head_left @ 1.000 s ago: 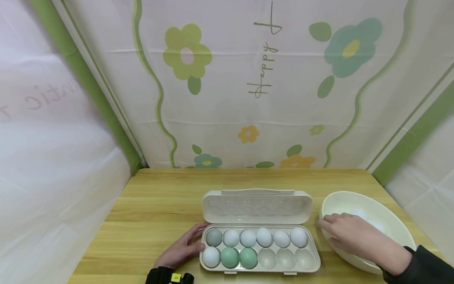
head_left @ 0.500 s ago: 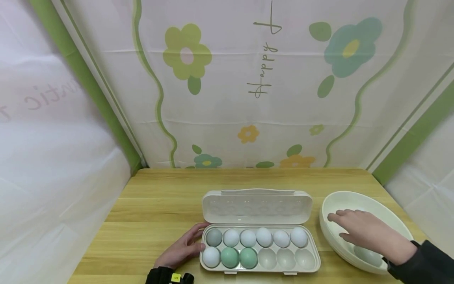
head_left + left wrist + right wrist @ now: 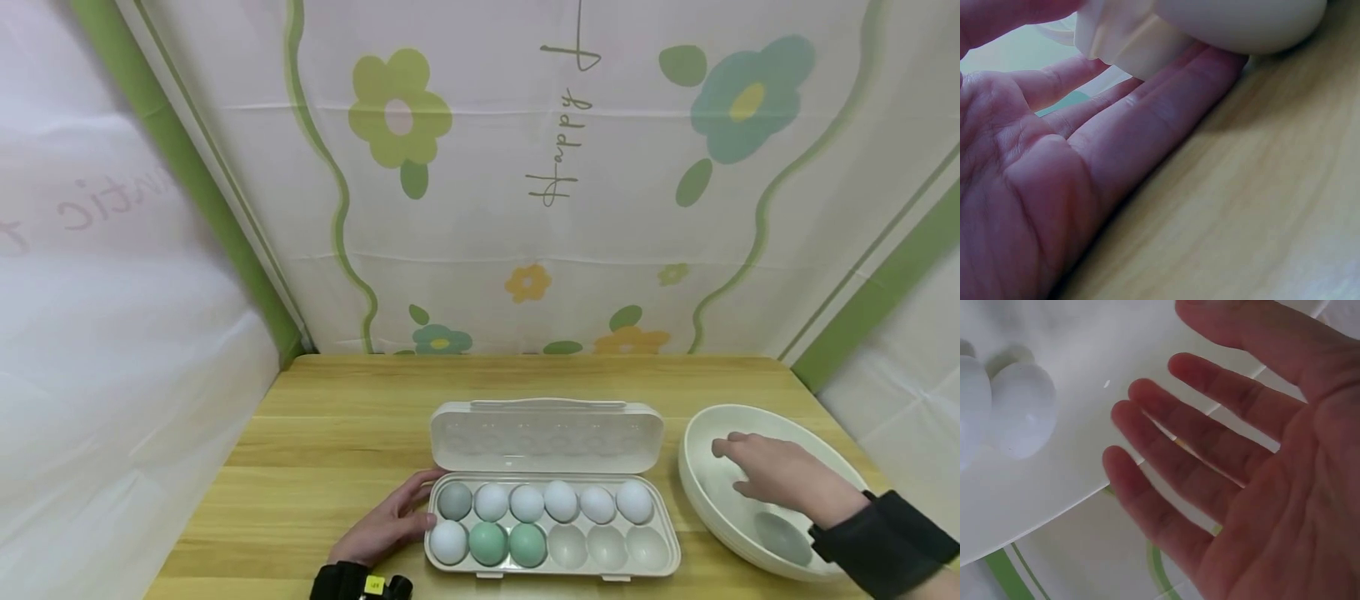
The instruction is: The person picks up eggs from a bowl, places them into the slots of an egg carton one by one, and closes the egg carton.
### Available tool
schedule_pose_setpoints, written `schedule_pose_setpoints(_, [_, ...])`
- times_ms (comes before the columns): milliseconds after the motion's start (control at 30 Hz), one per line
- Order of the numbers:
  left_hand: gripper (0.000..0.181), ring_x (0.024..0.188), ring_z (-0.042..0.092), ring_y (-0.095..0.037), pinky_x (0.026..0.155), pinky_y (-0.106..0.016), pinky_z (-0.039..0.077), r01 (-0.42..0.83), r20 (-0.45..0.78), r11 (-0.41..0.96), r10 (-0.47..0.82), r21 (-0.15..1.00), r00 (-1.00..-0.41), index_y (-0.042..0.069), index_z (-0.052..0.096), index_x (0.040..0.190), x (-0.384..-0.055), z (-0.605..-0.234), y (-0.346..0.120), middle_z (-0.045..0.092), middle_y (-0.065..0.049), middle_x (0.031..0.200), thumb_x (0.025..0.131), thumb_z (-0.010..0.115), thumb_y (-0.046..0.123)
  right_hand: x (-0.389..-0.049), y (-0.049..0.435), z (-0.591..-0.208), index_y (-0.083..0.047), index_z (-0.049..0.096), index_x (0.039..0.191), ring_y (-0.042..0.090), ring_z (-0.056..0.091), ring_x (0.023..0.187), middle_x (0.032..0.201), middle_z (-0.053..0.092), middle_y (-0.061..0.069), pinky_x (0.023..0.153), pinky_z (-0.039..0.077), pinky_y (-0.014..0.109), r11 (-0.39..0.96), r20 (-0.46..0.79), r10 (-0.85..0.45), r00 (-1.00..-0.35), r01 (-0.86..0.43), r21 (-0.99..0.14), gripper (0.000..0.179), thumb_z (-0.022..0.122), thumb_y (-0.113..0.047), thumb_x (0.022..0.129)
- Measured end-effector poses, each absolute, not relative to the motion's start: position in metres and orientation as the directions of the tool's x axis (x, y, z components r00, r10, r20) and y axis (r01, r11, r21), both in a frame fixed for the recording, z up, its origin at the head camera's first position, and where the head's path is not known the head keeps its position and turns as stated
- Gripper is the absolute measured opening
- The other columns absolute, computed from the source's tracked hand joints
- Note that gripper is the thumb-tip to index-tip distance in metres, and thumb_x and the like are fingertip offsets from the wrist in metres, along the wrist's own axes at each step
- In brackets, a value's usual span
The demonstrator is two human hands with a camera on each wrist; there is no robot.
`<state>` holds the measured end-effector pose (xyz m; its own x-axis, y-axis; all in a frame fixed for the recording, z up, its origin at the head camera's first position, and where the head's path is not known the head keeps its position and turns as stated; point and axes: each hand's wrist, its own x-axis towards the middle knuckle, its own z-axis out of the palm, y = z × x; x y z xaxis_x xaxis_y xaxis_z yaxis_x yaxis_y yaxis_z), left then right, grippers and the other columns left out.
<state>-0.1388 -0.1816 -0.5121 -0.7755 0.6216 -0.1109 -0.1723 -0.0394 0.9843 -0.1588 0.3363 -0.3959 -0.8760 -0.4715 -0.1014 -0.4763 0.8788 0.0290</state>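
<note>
A white plastic egg box [image 3: 671,557] lies with its lid [image 3: 547,440] raised. One grey egg [image 3: 454,502], two green eggs [image 3: 488,544] and several white eggs [image 3: 561,502] sit in its wells. Three wells at front right hold no egg. My left hand [image 3: 386,525] touches the box's left end, thumb on the near side; in the left wrist view its fingers reach straight along the underside. Over a cream bowl [image 3: 701,421], my right hand [image 3: 787,475] is spread and holds nothing. Two white eggs [image 3: 1022,411] lie there in the right wrist view.
The box and bowl stand on a wooden table [image 3: 337,417]. White curtains with printed flowers [image 3: 555,167] and green edging hang behind and at the sides. Beneath my right wrist a grey oval patch [image 3: 782,537] shows in the bowl; I cannot tell what it is.
My right hand has moved from the bowl's left rim rightward over its inside, with the fingers opening out. The bowl's edge has shifted slightly. My left hand stays at the egg box.
</note>
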Motion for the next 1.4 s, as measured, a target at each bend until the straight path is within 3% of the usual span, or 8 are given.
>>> schedule_pose_setpoints(267, [0.05,0.124,0.04,-0.029,0.096,-0.043,0.042,-0.174,-0.112,-0.04,0.62,0.984,-0.777,0.017,0.029,0.141,-0.139,-0.513,-0.181,0.025,-0.023,0.147,0.095,0.047,0.013,-0.168,0.349,-0.4,-0.007,0.057,0.09,0.016,0.044,0.063,0.077,0.05,0.003,0.051,0.037,0.033,0.904,-0.121,-0.42,-0.899,-0.427,0.032,0.034,0.075,-0.004,0.062])
schedule_pose_setpoints(700, [0.05,0.124,0.04,-0.029,0.097,-0.042,0.042,-0.165,-0.103,-0.043,0.618,0.985,-0.779,0.017,0.029,0.141,-0.138,-0.511,-0.181,0.025,-0.023,0.147,0.095,0.047,0.011,-0.176,0.359,-0.406,-0.011,0.054,0.078,0.019,0.042,0.059,0.07,0.046,0.004,0.047,0.034,0.033,0.915,-0.066,-0.385,-0.92,-0.39,0.102,0.026,0.064,0.005,0.06])
schedule_pose_setpoints(1067, [0.049,0.124,0.04,-0.03,0.097,-0.043,0.042,-0.172,-0.111,-0.039,0.621,0.984,-0.776,0.018,0.029,0.141,-0.139,-0.512,-0.181,0.026,-0.022,0.147,0.095,0.046,0.013,-0.183,0.363,-0.416,-0.01,0.051,0.072,0.03,0.051,0.059,0.068,0.053,0.009,0.046,0.041,0.044,0.894,-0.009,-0.41,-0.912,-0.404,0.193,0.023,0.06,0.009,0.064])
schedule_pose_setpoints(1400, [0.05,0.124,0.041,-0.03,0.096,-0.042,0.042,-0.167,-0.108,-0.038,0.618,0.985,-0.779,0.017,0.029,0.141,-0.139,-0.512,-0.18,0.026,-0.023,0.147,0.095,0.047,0.013,-0.187,0.368,-0.425,-0.012,0.045,0.064,0.021,0.04,0.053,0.059,0.045,0.005,0.045,0.039,0.039,0.885,-0.054,-0.404,-0.913,-0.405,0.23,0.022,0.055,0.007,0.07])
